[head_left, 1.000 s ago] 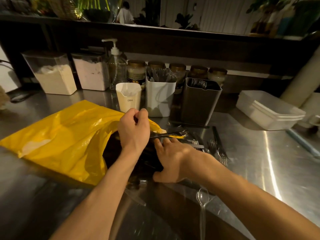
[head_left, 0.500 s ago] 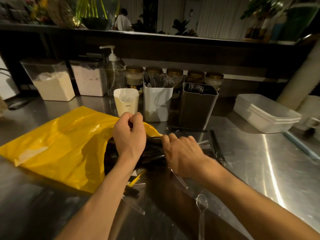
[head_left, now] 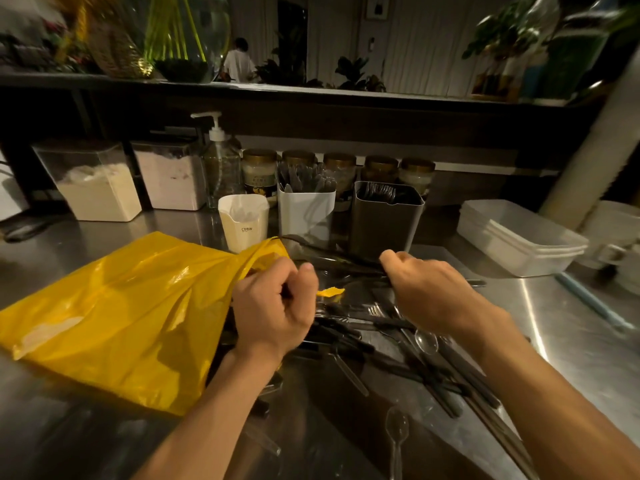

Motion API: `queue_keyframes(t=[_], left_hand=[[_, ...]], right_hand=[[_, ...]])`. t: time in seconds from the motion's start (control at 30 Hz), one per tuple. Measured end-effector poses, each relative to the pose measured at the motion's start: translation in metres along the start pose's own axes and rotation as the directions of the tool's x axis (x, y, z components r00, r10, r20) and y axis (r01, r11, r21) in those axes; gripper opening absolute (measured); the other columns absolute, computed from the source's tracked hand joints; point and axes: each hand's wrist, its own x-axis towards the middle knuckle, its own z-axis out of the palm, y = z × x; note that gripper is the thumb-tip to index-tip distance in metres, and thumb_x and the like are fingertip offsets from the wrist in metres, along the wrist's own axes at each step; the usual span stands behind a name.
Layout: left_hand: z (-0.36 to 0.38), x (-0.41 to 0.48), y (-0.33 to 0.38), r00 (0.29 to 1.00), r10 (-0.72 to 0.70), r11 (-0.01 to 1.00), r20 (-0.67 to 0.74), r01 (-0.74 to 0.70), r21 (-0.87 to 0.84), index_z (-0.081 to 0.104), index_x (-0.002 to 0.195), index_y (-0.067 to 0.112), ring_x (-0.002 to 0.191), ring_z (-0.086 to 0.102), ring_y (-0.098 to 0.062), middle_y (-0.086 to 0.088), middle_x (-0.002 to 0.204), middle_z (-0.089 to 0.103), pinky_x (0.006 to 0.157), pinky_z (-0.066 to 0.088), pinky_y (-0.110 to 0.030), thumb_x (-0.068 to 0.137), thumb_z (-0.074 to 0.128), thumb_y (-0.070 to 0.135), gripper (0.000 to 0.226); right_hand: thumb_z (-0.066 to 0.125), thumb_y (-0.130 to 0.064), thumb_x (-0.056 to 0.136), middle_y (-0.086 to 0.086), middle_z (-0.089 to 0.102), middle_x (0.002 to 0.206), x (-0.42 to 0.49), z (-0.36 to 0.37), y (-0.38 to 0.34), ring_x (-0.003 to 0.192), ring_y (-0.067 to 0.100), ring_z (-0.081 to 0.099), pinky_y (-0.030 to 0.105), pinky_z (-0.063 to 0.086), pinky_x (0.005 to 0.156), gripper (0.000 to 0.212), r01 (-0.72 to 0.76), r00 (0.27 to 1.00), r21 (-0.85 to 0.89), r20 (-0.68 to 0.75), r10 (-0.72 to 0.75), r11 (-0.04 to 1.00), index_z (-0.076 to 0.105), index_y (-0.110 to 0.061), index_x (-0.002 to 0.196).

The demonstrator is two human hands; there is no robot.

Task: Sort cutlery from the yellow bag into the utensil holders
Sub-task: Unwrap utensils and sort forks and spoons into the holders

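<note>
The yellow bag [head_left: 114,317] lies flat on the steel counter [head_left: 571,341] with its mouth turned right, and dark cutlery [head_left: 374,327] lies in a loose heap at that mouth. The left hand [head_left: 277,306] pinches the bag's upper lip and holds it raised. The right hand [head_left: 426,289] is curled round a few dark handles at the back of the heap. This looks like the drawing-out step, with sorting of the heap not yet begun. The next move likely calls for lifting the held pieces free of the tangle and matching them to a holder, though the dim light hides which type goes where. The cream cup [head_left: 242,220], white holder [head_left: 306,213] and grey holder [head_left: 384,216] stand in a close row just behind the heap, so the reach is short and unobstructed. Stacked white tubs [head_left: 519,237] sit well apart to the right, and bare counter lies between them and the heap. A clear spoon [head_left: 396,431] lies alone nearest the person, where a forearm could sweep it.
</note>
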Motion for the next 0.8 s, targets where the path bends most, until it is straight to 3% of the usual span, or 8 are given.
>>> queue_keyframes(t=[0.17,0.27,0.33,0.4,0.47,0.57,0.73,0.8], left_hand=[[0.004,-0.003,-0.004,0.992,-0.031,0.999,0.122,0.03,0.009,0.044,0.056,0.018,0.042,0.039,-0.005,0.012,0.049,0.041,0.045,0.027,-0.018,0.099,0.044,0.053,0.055],[0.008,-0.005,-0.001,0.927,-0.241,0.966,0.287,0.257,-0.019,0.055,0.074,0.023,0.06,0.056,-0.01,0.009,0.064,0.056,0.051,0.041,-0.022,0.081,0.057,0.069,0.047],[0.01,0.001,0.009,0.779,-0.411,0.818,0.473,0.545,-0.187,0.058,0.102,0.023,0.091,0.063,-0.003,0.005,0.096,0.066,0.077,0.055,-0.027,0.063,0.071,0.078,0.069],[0.016,0.008,0.015,0.693,-0.373,0.613,0.617,0.683,-0.397,0.06,0.11,0.017,0.107,0.065,-0.011,0.003,0.107,0.069,0.09,0.053,-0.038,0.065,0.083,0.062,0.068],[0.021,0.017,0.025,0.683,-0.415,0.448,0.601,0.728,-0.518,0.065,0.103,0.011,0.102,0.068,-0.018,0.0,0.098,0.072,0.087,0.05,-0.038,0.077,0.079,0.042,0.043],[0.029,0.03,0.029,0.575,-0.648,0.22,0.5,0.77,-0.599,0.068,0.094,0.01,0.112,0.069,-0.02,-0.008,0.111,0.075,0.096,0.052,-0.041,0.095,0.064,0.033,0.023],[0.029,0.036,0.028,0.54,-0.677,0.191,0.5,0.785,-0.589,0.073,0.064,0.03,0.116,0.067,-0.016,-0.007,0.115,0.075,0.108,0.043,-0.045,0.105,0.046,0.038,0.05],[0.029,0.037,0.022,0.541,-0.691,0.183,0.48,0.773,-0.607,0.078,0.085,0.026,0.117,0.066,-0.014,-0.007,0.114,0.075,0.111,0.039,-0.045,0.105,0.043,0.041,0.043]], right_hand=[[0.045,-0.001,0.099,0.0,0.054,0.092,-0.004,-0.015,0.001,0.071,0.024,0.059,0.031,0.036,0.053,0.023,-0.012,0.999,0.076,-0.033,0.015,0.997,0.041,-0.02,0.111],[0.048,-0.008,0.1,0.001,0.056,0.097,-0.007,-0.024,-0.017,0.077,0.027,0.06,0.045,0.05,0.064,0.023,-0.022,0.999,0.174,-0.026,0.027,0.985,0.039,-0.022,0.116],[0.051,-0.012,0.098,0.003,0.056,0.104,-0.005,-0.023,-0.032,0.083,0.03,0.062,0.05,0.051,0.072,0.026,0.024,0.999,0.184,-0.035,-0.018,0.983,0.039,-0.02,0.12],[0.05,-0.014,0.097,0.003,0.055,0.113,-0.001,-0.017,-0.048,0.089,0.032,0.063,0.049,0.051,0.074,0.034,0.085,0.993,0.211,-0.092,-0.067,0.974,0.04,-0.016,0.129],[0.051,-0.014,0.096,0.001,0.052,0.124,0.003,-0.007,-0.063,0.093,0.027,0.063,0.046,0.054,0.077,0.051,0.129,0.984,0.207,-0.148,-0.099,0.97,0.032,-0.015,0.144],[0.057,-0.019,0.097,0.006,0.048,0.135,0.009,0.006,-0.077,0.096,0.025,0.064,0.043,0.057,0.081,0.068,0.17,0.972,0.249,-0.201,-0.121,0.954,0.017,-0.015,0.152],[0.056,-0.018,0.099,0.01,0.052,0.134,0.02,0.018,-0.072,0.103,0.028,0.063,0.04,0.056,0.087,0.07,0.246,0.96,0.41,-0.227,-0.162,0.878,0.014,-0.019,0.154],[0.054,-0.016,0.099,0.009,0.057,0.124,0.021,0.026,-0.067,0.095,0.027,0.063,0.043,0.055,0.083,0.071,0.247,0.964,0.449,-0.204,-0.171,0.859,0.012,-0.021,0.155]])
